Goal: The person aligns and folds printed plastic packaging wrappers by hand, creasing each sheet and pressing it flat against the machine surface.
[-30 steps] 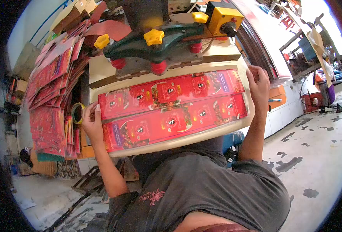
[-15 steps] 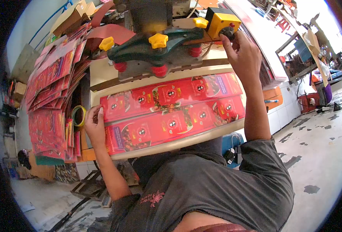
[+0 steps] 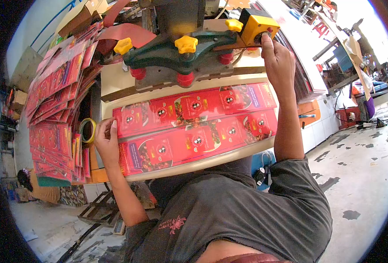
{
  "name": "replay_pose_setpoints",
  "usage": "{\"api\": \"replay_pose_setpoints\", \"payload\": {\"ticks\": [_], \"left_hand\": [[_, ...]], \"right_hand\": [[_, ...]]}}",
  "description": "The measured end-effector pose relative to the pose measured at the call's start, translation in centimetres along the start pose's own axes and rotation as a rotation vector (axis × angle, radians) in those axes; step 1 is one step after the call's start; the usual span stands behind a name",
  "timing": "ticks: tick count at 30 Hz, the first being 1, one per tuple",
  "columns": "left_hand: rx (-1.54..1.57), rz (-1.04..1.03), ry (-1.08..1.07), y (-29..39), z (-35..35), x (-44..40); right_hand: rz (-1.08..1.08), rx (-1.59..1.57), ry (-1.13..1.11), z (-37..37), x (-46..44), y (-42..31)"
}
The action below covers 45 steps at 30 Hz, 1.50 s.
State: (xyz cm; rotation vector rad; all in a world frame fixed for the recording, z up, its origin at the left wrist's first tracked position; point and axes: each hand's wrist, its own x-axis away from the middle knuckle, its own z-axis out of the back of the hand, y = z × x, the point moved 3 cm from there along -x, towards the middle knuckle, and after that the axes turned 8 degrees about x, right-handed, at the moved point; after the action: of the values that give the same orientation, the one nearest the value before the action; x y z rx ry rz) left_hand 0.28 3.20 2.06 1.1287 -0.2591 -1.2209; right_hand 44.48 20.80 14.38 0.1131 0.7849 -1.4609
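Note:
My right hand (image 3: 280,66) is raised to the yellow control box (image 3: 260,29), its thumb on the dark knob and its fingers curled beside it. The thumb covers most of the knob. At the left end of the red printed sheets (image 3: 196,141), my left hand (image 3: 107,142) has its fingers bent in at the edge. Two rows of these glossy sheets lie side by side on a cream board (image 3: 202,165). Behind them stands a press head with a dark green bracket (image 3: 159,55), yellow star knobs (image 3: 186,44) and red feet (image 3: 185,79).
A tall, uneven stack of red printed packaging (image 3: 56,96) stands at the left. Beside my left hand is a yellow tape roll (image 3: 88,130). More sheets are piled (image 3: 306,83) at the right, near a small blue-handled tool (image 3: 307,116) on an orange surface.
My right hand's thumb has shifted onto the front of the knob, where thumb and fingers pinched it from the sides before. My left hand and the sheets stay almost in place.

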Motion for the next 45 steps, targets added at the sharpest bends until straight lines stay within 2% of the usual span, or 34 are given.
{"api": "replay_pose_setpoints", "payload": {"ticks": [5, 10, 13, 17, 19, 20, 23, 27, 33, 35, 36, 38, 42, 44, 45], "left_hand": [[0.030, 0.003, -0.009, -0.2, -0.1, 0.0], [0.038, 0.032, 0.000, -0.6, -0.1, 0.0], [0.017, 0.022, -0.006, 0.0, 0.0, 0.0], [0.006, -0.008, 0.006, -0.3, 0.0, 0.0], [0.013, -0.017, -0.001, -0.4, 0.0, 0.0], [0.012, -0.017, -0.003, -0.5, 0.0, 0.0], [0.045, 0.009, -0.001, -0.3, -0.2, -0.1], [0.026, 0.007, 0.005, -0.4, -0.1, 0.0], [0.013, 0.019, -0.002, -0.2, 0.0, 0.0], [0.006, 0.009, -0.003, -0.1, 0.0, 0.0], [0.003, 0.007, -0.004, -0.1, 0.0, 0.0], [-0.001, 0.005, -0.004, -0.2, -0.1, 0.0], [0.023, -0.010, 0.004, -0.5, 0.0, 0.0], [0.001, -0.011, 0.001, -0.4, 0.0, 0.1], [0.002, -0.006, 0.003, -0.4, 0.0, 0.1]], "right_hand": [[-0.056, -0.166, -0.068, -0.9, -0.2, 1.0], [-0.174, -0.608, -0.222, -1.5, 0.0, 1.1], [-0.234, -0.714, -0.259, -0.9, 0.5, 0.6], [-0.156, -0.537, -0.107, -1.2, 0.5, 1.1], [0.003, -0.004, 0.118, 0.6, 1.0, -0.4], [-0.007, 0.016, 0.081, 0.8, 1.0, -0.6], [0.056, 0.002, 0.116, 0.7, 1.0, -1.0], [0.023, 0.029, 0.088, 0.7, 0.6, -0.9], [-0.051, -0.189, 0.051, -0.8, 0.2, 0.5], [-0.172, -0.506, -0.093, -1.4, 0.2, 0.9], [-0.172, -0.507, -0.092, -1.4, 0.2, 1.0], [-0.247, -0.730, -0.247, -1.7, 0.4, 1.2], [-0.252, -0.643, -0.193, -1.4, 0.8, 1.1], [0.008, -0.179, 0.167, 0.1, 0.9, 0.1], [0.008, -0.179, 0.167, 0.4, 1.0, -0.2]]}}
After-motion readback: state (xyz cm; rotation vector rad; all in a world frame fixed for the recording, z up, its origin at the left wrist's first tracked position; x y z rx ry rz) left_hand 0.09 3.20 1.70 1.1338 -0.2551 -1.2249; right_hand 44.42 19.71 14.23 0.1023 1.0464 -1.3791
